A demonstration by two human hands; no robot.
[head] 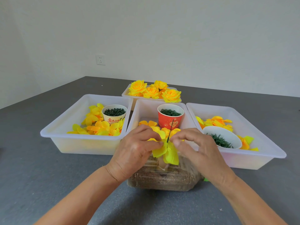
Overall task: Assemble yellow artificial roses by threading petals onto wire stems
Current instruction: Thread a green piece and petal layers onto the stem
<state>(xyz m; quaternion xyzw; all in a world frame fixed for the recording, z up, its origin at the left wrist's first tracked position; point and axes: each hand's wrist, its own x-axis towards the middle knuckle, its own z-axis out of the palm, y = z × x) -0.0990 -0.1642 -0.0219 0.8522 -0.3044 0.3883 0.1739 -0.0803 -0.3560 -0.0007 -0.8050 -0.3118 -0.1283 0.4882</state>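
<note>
Hands meet above a clear container of brown material (164, 177) on the grey table (48, 184). Left hand (136, 150) pinches yellow petals (167, 151) threaded on a dark wire stem (170, 129); right hand (194, 146) pinches at the stem's base. Finished yellow roses (154, 91) fill the far tray (125, 93).

Cup (170, 116) in mid tray (142, 109)

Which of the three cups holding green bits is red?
The red cup in the middle tray, just behind the hands. The left tray's cup is cream with red lettering; the right tray's bowl is white.
</note>
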